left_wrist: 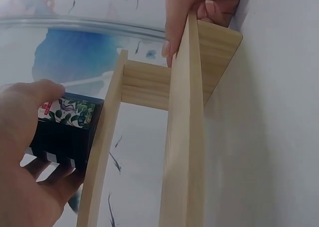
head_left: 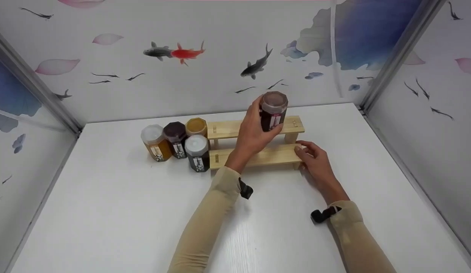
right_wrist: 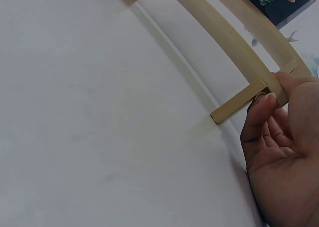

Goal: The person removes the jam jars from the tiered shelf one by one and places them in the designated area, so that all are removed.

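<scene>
My left hand grips a dark jar with a frosted lid and a floral label. The jar is at the right part of the upper step of a two-tier wooden rack; in the left wrist view its base is right at the board's edge. My right hand pinches the right end of the lower step between thumb and fingers. In the right wrist view the thumb lies against the board's end, beside the rack's leg.
Left of the rack stand several jars: an amber one with a white lid, a dark one, a yellow-lidded one and a white-lidded dark one. A printed wall panel rises behind the white table.
</scene>
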Motion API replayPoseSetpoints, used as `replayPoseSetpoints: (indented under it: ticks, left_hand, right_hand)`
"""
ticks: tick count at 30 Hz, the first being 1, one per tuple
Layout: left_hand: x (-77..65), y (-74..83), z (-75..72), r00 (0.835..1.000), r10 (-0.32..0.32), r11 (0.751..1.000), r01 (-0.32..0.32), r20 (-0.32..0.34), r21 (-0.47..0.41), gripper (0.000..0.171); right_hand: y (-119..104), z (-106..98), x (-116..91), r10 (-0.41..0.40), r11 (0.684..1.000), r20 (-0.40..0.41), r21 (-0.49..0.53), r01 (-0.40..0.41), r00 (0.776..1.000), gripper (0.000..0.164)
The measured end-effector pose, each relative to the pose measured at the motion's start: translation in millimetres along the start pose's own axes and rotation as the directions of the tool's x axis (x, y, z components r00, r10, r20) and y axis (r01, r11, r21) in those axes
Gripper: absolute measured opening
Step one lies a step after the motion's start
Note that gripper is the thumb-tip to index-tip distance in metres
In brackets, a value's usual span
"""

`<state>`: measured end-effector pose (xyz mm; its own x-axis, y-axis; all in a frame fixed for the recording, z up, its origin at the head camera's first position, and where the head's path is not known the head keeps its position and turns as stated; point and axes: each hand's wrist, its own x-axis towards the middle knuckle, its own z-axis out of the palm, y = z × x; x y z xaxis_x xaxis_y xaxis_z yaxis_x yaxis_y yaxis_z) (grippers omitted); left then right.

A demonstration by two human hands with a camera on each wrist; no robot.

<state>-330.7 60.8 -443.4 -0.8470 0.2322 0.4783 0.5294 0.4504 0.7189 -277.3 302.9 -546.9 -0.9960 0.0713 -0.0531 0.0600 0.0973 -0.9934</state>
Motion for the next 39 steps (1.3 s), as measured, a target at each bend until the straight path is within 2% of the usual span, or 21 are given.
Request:
replayPoseSetpoints:
  ticks: [5, 9, 15, 17, 22, 28, 32, 39]
  left_hand:
    - [-11.6, -8.8, -7.5, 0.996, 0.075, 0.997, -0.075, -0.046, 0.006, 0.099]
    - [-22.8, -15.1, -16.4, 0.99, 0.11, 0.994, -0.111, -0.093, -0.004, 0.098]
    - [-38.1, -17.8, -34.9, 0.987, 0.105, 0.98, -0.124, -0.123, -0.156, 0.097]
    - [-43.0, -18.0, -43.0, 0.985, 0.11, 0.976, -0.133, -0.134, -0.174, 0.096]
    - [-52.3, -21.3, -66.0, 0.975, 0.14, 0.978, -0.164, -0.175, -0.13, 0.094]
    - [-55.7, -32.4, -90.0, 0.965, 0.166, 0.981, -0.183, -0.205, -0.066, 0.089]
    - [-59.9, -41.4, -104.9, 0.961, 0.161, 0.983, -0.178, -0.223, -0.055, 0.09]
    - [-72.6, -61.3, -134.8, 0.945, 0.148, 0.985, -0.169, -0.291, -0.046, 0.092]
  right_hand:
    - [-1, -1, 1, 0.021, 1.0, -0.004, -0.004, -0.021, 1.0, 0.06]
    - [-2, -1, 2, 0.027, 1.0, 0.003, -0.01, -0.027, 1.0, 0.06]
    - [-5, 0, 0, 0.031, 0.999, -0.002, -0.019, -0.031, 1.0, 0.059]
    - [-5, 0, 0, 0.025, 0.999, -0.005, -0.033, -0.025, 1.0, 0.059]
    - [-5, 1, -1, 0.001, 0.999, -0.015, -0.048, -0.001, 1.0, 0.059]
    - [-5, 1, -2, 0.0, 1.0, -0.02, -0.025, 0.0, 1.0, 0.06]
    - [-4, 0, -2, 0.014, 1.0, -0.021, -0.027, -0.014, 1.0, 0.06]
    - [-2, 2, -1, 0.025, 0.999, -0.018, -0.041, -0.025, 1.0, 0.059]
